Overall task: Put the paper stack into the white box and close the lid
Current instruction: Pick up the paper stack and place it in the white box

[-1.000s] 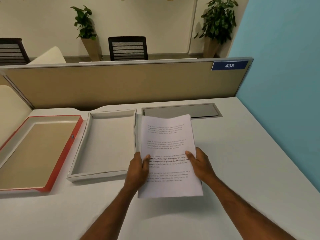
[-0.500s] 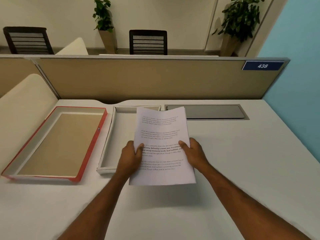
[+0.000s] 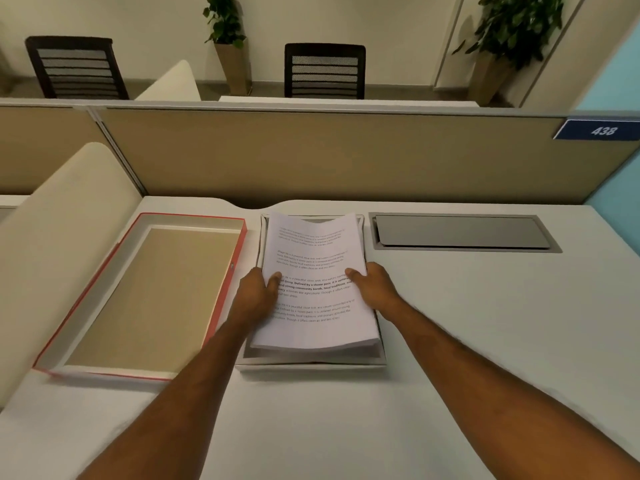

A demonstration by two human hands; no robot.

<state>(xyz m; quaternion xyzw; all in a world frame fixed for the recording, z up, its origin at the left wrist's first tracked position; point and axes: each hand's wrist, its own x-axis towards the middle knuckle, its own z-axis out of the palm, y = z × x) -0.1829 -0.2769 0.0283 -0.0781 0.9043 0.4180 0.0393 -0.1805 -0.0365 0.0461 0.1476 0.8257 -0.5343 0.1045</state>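
Count: one paper stack (image 3: 313, 282), one white box (image 3: 311, 362), one red-edged lid (image 3: 145, 296), two hands. Background: two chairs, two potted plants, one grey flap panel (image 3: 462, 232) set in the desk (image 3: 485, 341), one blue "438" tag (image 3: 603, 130) on the divider.

Paper stack sits over the open white box, covering nearly all of its inside; near edge of the stack looks lifted off the box floor, far edge bowed. Whether the far end touches the floor: cannot tell.

Left hand (image 3: 256, 294) clamps the stack's left edge, thumb on the top sheet, fingers hidden beneath. Right hand (image 3: 372, 287) clamps the right edge the same way.

Edges: thin strips of box rim show at the near side, the far corners and along the right side. Lid lies inside-up just left of the box, a narrow gap between them. Panel is far right, apart from the box. Desk near and right of the box is bare.
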